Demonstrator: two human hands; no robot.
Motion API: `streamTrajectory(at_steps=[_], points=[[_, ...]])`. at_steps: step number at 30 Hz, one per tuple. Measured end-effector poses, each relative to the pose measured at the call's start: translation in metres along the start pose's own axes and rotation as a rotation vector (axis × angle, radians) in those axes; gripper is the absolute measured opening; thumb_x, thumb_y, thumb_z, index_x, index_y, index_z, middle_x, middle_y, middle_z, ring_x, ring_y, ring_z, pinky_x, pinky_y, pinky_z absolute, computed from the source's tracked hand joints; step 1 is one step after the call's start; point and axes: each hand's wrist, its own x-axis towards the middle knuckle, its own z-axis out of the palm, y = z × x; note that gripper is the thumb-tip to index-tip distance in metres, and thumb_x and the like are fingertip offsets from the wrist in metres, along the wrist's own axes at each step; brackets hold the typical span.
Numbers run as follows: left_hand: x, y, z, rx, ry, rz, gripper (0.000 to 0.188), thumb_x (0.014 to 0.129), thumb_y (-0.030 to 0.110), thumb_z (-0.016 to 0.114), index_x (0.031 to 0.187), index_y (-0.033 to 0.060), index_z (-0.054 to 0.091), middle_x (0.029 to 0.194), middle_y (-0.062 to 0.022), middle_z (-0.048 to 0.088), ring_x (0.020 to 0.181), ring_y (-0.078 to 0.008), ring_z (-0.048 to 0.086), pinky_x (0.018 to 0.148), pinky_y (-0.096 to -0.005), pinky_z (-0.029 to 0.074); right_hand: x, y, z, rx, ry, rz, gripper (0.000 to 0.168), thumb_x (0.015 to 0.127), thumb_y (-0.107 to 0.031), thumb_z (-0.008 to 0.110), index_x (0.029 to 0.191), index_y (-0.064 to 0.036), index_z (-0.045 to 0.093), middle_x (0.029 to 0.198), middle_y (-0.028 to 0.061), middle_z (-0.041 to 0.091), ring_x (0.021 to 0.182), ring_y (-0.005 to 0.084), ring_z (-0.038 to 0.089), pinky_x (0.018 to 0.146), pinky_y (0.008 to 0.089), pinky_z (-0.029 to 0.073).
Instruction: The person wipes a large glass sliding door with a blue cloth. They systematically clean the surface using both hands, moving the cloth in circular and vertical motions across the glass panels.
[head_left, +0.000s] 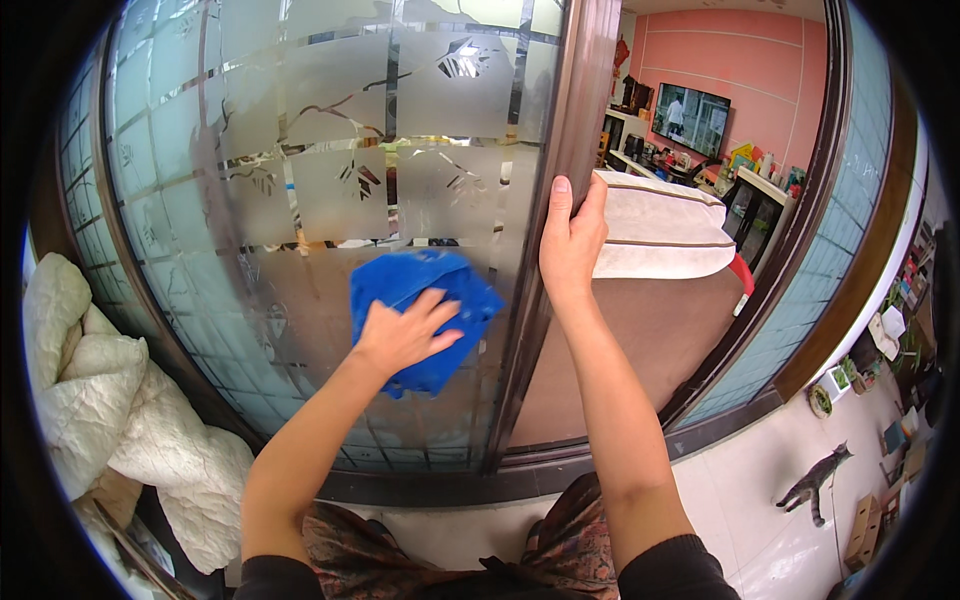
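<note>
My left hand (409, 330) lies with spread fingers on a blue cloth (465, 300), pressing it against the frosted glass panel (337, 191) of a sliding door. The hand and cloth are slightly blurred. Clear grid lines and leaf patterns run through the frosting. Higher up and to the right, my right hand (574, 240) grips the brown door frame (559, 135) at its upright edge, thumb on the near face and fingers wrapped behind it.
Through the door opening stands a brown sofa back (630, 337) with a pale cushion (660, 225). A crumpled cream quilt (150, 412) is heaped at left. On the tiled floor at right are a tabby cat (814, 480), a cardboard box (864, 529) and potted plants (821, 401).
</note>
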Motion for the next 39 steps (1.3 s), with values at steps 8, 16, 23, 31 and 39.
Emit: streamTrajectory(at_steps=[8,16,23,31,39], points=[[-0.039,-0.099,-0.050,0.173,-0.033,-0.251,0.055,0.078,0.056,0.070,0.112,0.0137,0.065,0.125,-0.0175,0.053,0.111,-0.0384,0.053,0.096,-0.0529,0.041,0.001,-0.003,-0.004,0.023,-0.022,0.038,0.043,0.104,-0.035,0.053,0.124,0.004,0.052,0.104,0.0220,0.068,0.094,0.0340,0.066,0.086,0.0406,0.049],[0.110,-0.147,-0.074,0.388,0.488,-0.418,0.067,0.085,0.054,0.064,0.137,0.0130,0.054,0.138,-0.0221,0.047,0.113,-0.0399,0.049,0.094,-0.0513,0.042,0.000,-0.006,-0.002,0.021,-0.028,0.055,0.046,0.103,-0.036,0.053,0.127,0.003,0.051,0.091,0.0185,0.069,0.082,0.0273,0.066,0.077,0.0393,0.051],[0.148,-0.056,-0.056,0.174,0.363,-0.332,0.056,0.079,0.054,0.069,0.124,0.0219,0.060,0.133,-0.0146,0.053,0.113,-0.0367,0.057,0.068,-0.0491,0.055,0.000,0.000,-0.001,0.030,-0.001,-0.009,0.045,0.103,-0.034,0.053,0.128,0.004,0.050,0.096,0.0224,0.070,0.086,0.0301,0.069,0.079,0.0409,0.052],[0.049,0.009,-0.010,-0.016,0.096,-0.029,0.035,0.082,0.050,0.069,0.104,0.0239,0.064,0.112,-0.0007,0.053,0.107,-0.0253,0.054,0.081,-0.0444,0.048,0.000,-0.001,0.000,0.025,0.003,-0.021,0.040,0.105,-0.032,0.048,0.125,0.003,0.053,0.111,0.0214,0.067,0.101,0.0306,0.065,0.090,0.0391,0.048],[-0.075,-0.031,-0.017,0.068,-0.118,-0.073,0.037,0.077,0.054,0.073,0.095,0.0228,0.067,0.105,0.0018,0.056,0.100,-0.0206,0.057,0.074,-0.0448,0.047,0.002,0.003,-0.003,0.006,-0.014,-0.017,0.044,0.104,-0.034,0.049,0.127,0.003,0.049,0.103,0.0243,0.068,0.092,0.0375,0.068,0.082,0.0433,0.051]])
